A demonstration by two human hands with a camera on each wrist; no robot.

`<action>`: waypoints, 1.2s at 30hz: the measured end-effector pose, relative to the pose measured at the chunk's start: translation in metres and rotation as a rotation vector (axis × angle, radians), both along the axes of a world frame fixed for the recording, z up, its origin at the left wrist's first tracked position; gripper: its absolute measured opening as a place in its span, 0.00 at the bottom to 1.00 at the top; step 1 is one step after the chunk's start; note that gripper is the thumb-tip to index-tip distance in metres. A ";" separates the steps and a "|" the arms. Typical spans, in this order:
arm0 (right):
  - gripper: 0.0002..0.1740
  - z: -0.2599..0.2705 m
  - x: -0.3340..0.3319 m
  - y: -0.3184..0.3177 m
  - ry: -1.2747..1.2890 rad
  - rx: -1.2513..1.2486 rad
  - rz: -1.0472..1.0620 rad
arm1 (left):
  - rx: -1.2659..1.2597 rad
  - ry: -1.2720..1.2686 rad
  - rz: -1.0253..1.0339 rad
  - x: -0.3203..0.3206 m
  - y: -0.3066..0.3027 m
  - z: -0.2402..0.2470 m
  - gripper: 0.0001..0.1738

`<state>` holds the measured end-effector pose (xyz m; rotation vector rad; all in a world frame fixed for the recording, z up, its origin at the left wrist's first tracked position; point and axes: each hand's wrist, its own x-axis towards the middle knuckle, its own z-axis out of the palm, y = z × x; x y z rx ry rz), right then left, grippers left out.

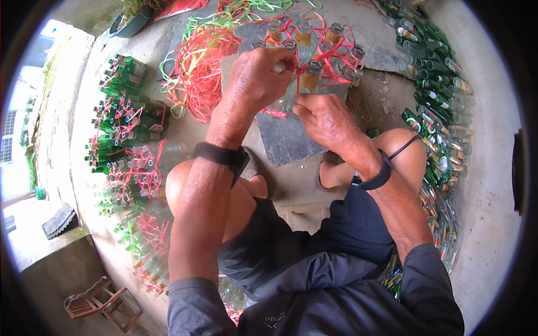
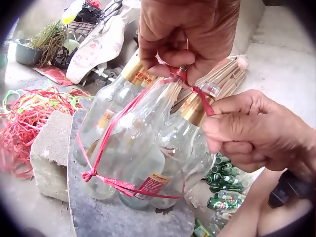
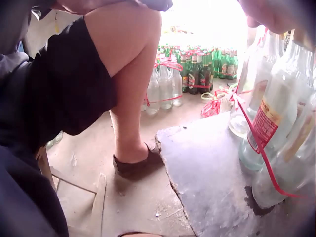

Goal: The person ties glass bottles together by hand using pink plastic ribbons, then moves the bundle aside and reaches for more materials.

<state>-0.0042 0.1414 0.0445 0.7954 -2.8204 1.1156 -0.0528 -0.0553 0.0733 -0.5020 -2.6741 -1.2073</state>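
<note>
Clear glass bottles (image 2: 128, 143) with gold neck labels stand bunched on a grey slab (image 1: 286, 140). A red plastic strip (image 2: 106, 136) runs round their lower part and up to the necks. At the bottle tops my left hand (image 1: 260, 78) pinches the strip by a bottle mouth, its fingers curled. My right hand (image 2: 261, 131), just to its right, pinches the strip between thumb and forefinger beside a gold-labelled neck. In the right wrist view the strip crosses the bottles (image 3: 266, 123) low down, and a hand shows only partly at the top right.
A tangle of red and green strips (image 1: 196, 73) lies left of the slab, near a concrete block (image 2: 52, 153). Tied green bottles (image 1: 126, 117) stand at the left. Many loose bottles (image 1: 437, 101) are piled along the right wall. A wooden chair (image 1: 103, 305) is at the lower left.
</note>
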 end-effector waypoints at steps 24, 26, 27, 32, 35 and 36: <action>0.07 -0.001 -0.001 -0.008 0.048 -0.033 0.029 | -0.036 -0.006 0.031 0.001 0.000 0.002 0.13; 0.07 -0.001 -0.002 -0.007 0.081 -0.036 0.042 | -0.036 -0.006 0.036 0.004 0.001 0.003 0.13; 0.07 -0.002 -0.002 -0.005 0.067 -0.038 0.038 | -0.036 -0.012 0.043 0.004 0.001 0.004 0.13; 0.07 0.000 0.002 -0.002 0.062 -0.069 -0.007 | 0.053 -0.026 0.019 0.002 -0.003 0.002 0.14; 0.13 0.014 0.007 0.001 -0.050 -0.048 -0.081 | 0.098 -0.044 0.011 0.003 -0.003 0.001 0.15; 0.15 0.019 0.008 0.006 -0.059 0.024 -0.082 | 0.107 -0.047 0.009 0.003 -0.003 0.002 0.15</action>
